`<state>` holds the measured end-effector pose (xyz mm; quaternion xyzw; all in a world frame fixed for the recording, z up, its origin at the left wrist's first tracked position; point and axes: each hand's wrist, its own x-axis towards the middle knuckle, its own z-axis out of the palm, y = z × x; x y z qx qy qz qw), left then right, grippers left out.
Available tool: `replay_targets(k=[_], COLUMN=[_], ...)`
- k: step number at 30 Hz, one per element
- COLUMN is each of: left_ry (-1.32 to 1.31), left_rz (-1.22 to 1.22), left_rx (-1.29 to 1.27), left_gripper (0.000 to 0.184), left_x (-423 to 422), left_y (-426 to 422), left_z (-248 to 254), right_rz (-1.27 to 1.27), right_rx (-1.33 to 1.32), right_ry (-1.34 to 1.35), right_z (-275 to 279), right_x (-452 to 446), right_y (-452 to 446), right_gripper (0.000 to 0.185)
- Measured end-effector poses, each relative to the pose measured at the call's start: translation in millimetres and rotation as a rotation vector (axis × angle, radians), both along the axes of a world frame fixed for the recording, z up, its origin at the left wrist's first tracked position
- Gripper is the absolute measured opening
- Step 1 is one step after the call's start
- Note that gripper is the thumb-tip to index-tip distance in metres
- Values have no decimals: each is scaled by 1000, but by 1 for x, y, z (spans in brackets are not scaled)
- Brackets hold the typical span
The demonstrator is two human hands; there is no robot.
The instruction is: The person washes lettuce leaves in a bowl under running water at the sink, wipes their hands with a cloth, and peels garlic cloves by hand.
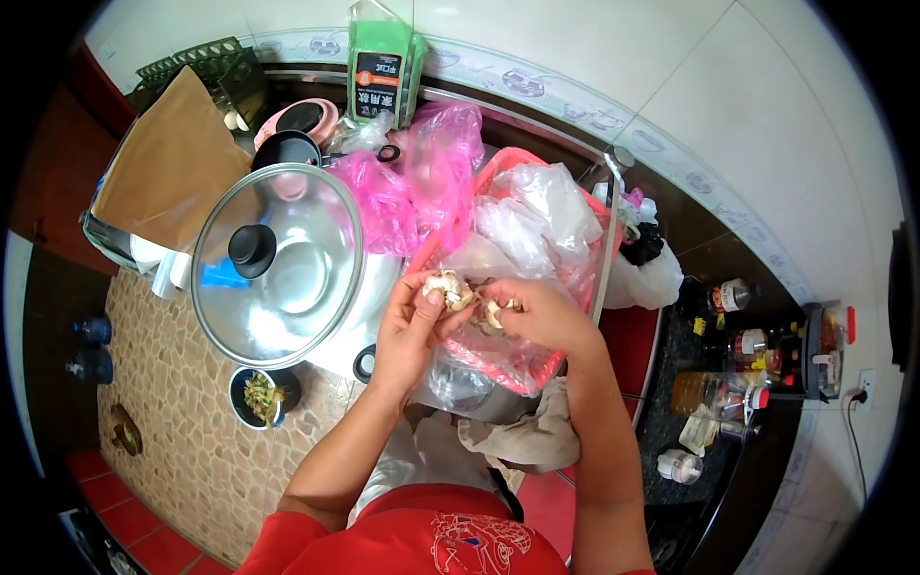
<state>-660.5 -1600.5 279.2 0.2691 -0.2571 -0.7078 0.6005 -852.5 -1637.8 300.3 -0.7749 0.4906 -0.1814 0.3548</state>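
Note:
My left hand (410, 324) is closed around a whitish garlic bulb (447, 287), its thumb pressed against the front. Close beside it, my right hand (544, 312) pinches a smaller piece of garlic (495, 312) with papery skin. The bulb looks partly broken apart. Both hands are over the near part of a pink plastic basket (548, 369), which holds clear plastic bags (554, 203). To the left, a large glass lid (316, 311) with a black knob (252, 251) lies near my left hand.
Pink plastic bags (443, 158) lie behind the lid, beside a green package (381, 72). A bin with scraps (261, 398) stands on the floor at left. Bottles (704, 391) line the dark counter at right. A beige cloth (527, 431) hangs at the near edge.

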Motion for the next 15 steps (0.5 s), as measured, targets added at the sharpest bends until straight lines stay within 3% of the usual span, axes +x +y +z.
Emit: replay_targets(k=[2, 3, 5, 9, 11, 12, 13, 15], left_ry=[-33, -38, -162, -445, -716, -985, -986, -1420], left_rz=[29, 26, 28, 74, 79, 82, 92, 39], left_rx=[16, 10, 6, -149, -194, -205, -229, -539], left_gripper=[27, 27, 29, 27, 27, 29, 29, 39], left_x=[-1, -2, -4, -15, -22, -21, -21, -22], left_y=[0, 0, -3, -4, -4, -2, -2, -7], left_z=[1, 3, 2, 2, 4, 13, 17, 14], right_rz=[-72, -73, -133, -126, -15, -4, -27, -40], right_rx=[415, 409, 658, 681, 728, 707, 709, 681], right_ry=[-289, -295, -585, -862, -1016, -1017, -1146, -1280], right_z=[10, 16, 28, 42, 44, 45, 44, 51], right_x=[1, 1, -3, -10, -15, -17, -19, -24], right_y=[-3, -4, -5, -3, -2, -2, -4, -5], right_gripper=[25, 25, 24, 24, 26, 26, 29, 32])
